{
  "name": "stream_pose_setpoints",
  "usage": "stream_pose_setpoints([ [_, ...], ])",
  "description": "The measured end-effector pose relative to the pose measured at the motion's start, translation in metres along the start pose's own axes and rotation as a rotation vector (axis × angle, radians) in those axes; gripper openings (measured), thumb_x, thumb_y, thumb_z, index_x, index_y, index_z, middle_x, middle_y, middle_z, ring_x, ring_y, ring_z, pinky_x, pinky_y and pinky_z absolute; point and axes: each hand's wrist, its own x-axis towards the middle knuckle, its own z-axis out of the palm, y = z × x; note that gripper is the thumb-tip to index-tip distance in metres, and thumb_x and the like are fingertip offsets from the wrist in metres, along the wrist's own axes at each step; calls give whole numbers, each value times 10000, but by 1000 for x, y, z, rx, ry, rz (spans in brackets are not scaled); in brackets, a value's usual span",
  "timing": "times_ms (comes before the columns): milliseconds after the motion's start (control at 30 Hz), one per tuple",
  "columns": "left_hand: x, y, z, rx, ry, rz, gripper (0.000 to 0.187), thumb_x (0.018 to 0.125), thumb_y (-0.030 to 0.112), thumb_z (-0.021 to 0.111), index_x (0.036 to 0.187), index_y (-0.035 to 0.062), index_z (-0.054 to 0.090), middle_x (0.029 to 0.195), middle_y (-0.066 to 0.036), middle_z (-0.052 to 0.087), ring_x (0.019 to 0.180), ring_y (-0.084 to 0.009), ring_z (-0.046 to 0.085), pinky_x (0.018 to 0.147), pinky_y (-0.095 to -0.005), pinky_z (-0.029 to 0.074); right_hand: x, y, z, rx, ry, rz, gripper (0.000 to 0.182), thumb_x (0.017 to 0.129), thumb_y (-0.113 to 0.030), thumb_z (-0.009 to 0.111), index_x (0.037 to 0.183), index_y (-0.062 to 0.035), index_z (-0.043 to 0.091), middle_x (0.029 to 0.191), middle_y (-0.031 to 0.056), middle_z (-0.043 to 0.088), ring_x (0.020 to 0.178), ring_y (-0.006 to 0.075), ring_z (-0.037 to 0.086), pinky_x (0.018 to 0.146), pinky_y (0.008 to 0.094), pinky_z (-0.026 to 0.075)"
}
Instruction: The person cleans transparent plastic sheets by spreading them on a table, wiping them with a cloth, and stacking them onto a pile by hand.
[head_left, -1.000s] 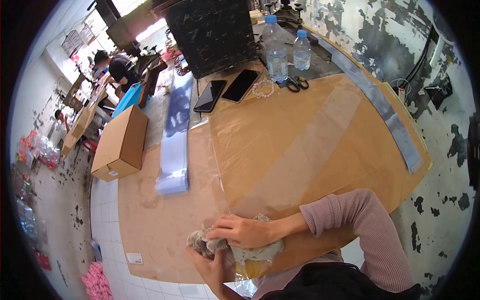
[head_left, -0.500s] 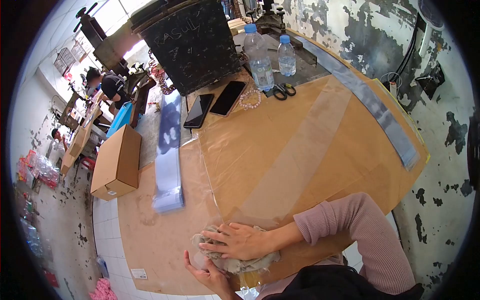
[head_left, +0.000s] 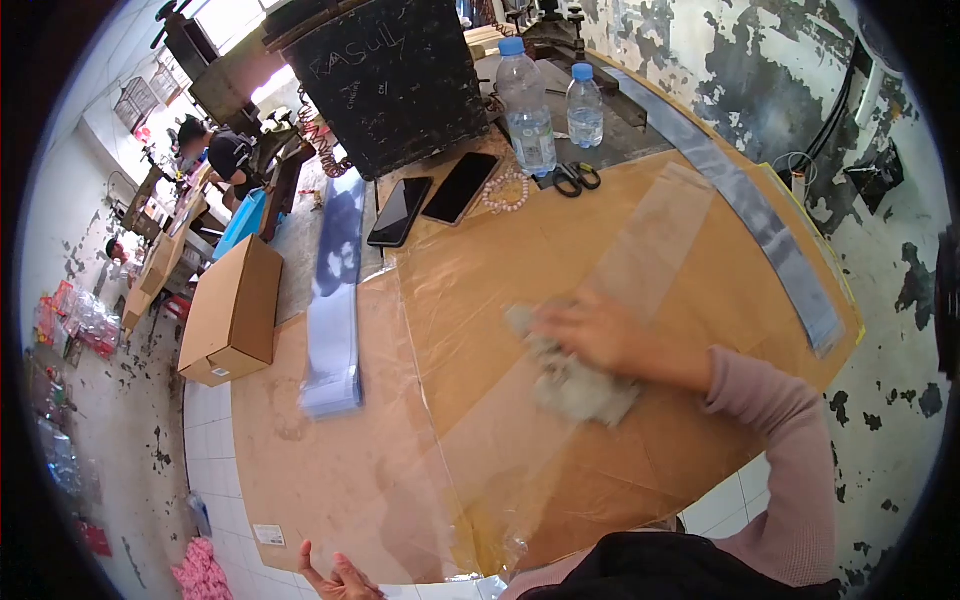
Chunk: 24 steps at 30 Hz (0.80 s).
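From my end of the head camera, I have the right hand (head_left: 595, 325) laid over a crumpled grey rag (head_left: 580, 390), right of the middle of the brown-covered table (head_left: 330, 460). Its fingers point toward the left, bent over the cloth; they are blurred, so I can't tell whether they are pressed together or spread. The rag lies across a wide clear strip (head_left: 655, 235) that slants down from the far right.

My left hand (head_left: 342, 580) is empty at the near edge, left of centre, with fingers apart and loosely curled; the lower part is cut off.

Toward the far edge I see two smartphones (head_left: 400, 212) side by side, then a beaded bracelet (head_left: 507, 190) and scissors (head_left: 577, 180), with a large water bottle (head_left: 527, 115) and a small water bottle (head_left: 585, 110) upright behind. Bluish plastic strips (head_left: 332, 350) run down the left part, near a closed cardboard box (head_left: 232, 315). A long bluish strip (head_left: 755, 215) follows the right edge.
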Motion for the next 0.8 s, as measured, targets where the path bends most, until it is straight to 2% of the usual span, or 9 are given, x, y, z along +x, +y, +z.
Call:
stream_pose_setpoints([
  [100, 14, -3, -23, 91, 58, 5, 290, 842, 76, 567, 1124, 53, 500, 518, 52, 366, 387, -29, 267, 335, -198, 186, -34, 85, -19, -172, 90, 54, 313, 757, -119, 554, 1062, -141, 622, 1134, 32, 601, 949, 252, 530, 840, 370, 431],
  [167, 22, -17, -38, 102, 24, 19, 281, 841, 76, 568, 1114, 49, 507, 515, 49, 369, 386, -31, 267, 332, -202, 186, -51, 119, -49, -170, -20, 348, 307, 754, -101, 554, 1045, -141, 643, 1117, 0, 615, 874, 246, 518, 822, 350, 436],
  [233, 34, -32, -51, 87, -8, 65, 276, 842, 100, 573, 1107, 49, 515, 512, 47, 371, 381, -41, 262, 333, -208, 192, -66, 155, -69, -281, 47, 329, 363, 751, -55, 576, 1089, -172, 641, 1166, -17, 596, 887, 223, 507, 798, 281, 451],
  [333, 41, -41, -61, 166, 43, 53, 281, 841, 138, 585, 1101, 53, 522, 526, 38, 379, 385, -52, 272, 336, -212, 204, -78, 186, -83, -366, 47, 383, 391, 745, -36, 573, 1108, -170, 630, 1175, -15, 590, 897, 229, 498, 815, 303, 451],
  [500, 50, -64, -70, 340, 56, 28, 255, 854, 178, 573, 1089, 82, 550, 557, 17, 416, 397, -61, 300, 338, -221, 218, -78, 191, -82, -273, 83, 478, 349, 733, -100, 593, 1076, -144, 641, 1130, 8, 612, 929, 273, 504, 855, 329, 417],
  [567, 72, -107, -110, 350, 78, 38, 246, 866, 160, 548, 1101, 88, 553, 547, 24, 405, 396, -58, 293, 338, -222, 215, -85, 210, -81, -195, 92, 457, 320, 738, -133, 600, 1054, -127, 646, 1113, 20, 618, 968, 286, 507, 865, 337, 416],
  [667, 83, -126, -157, 335, 95, -57, 309, 872, 175, 566, 1171, 104, 543, 497, 43, 356, 389, -53, 267, 339, -227, 203, -74, 203, -108, -506, -58, 642, 360, 764, -175, 595, 1116, -100, 597, 1162, 44, 582, 1029, 316, 499, 876, 380, 416],
  [767, 66, -106, -159, 429, 87, -48, 451, 829, 278, 648, 1231, 109, 533, 463, 56, 318, 384, -58, 256, 340, -237, 206, -55, 158, -108, -867, 282, 463, 456, 776, -208, 606, 1203, -75, 518, 1216, 103, 521, 1061, 338, 483, 872, 429, 416],
  [800, 62, -104, -162, 467, 32, -120, 435, 832, 280, 639, 1217, 100, 546, 466, 53, 328, 386, -60, 261, 343, -238, 213, -46, 142, -104, -706, 203, 520, 498, 768, -222, 621, 1223, -66, 493, 1218, 125, 506, 1067, 340, 479, 867, 431, 417],
])
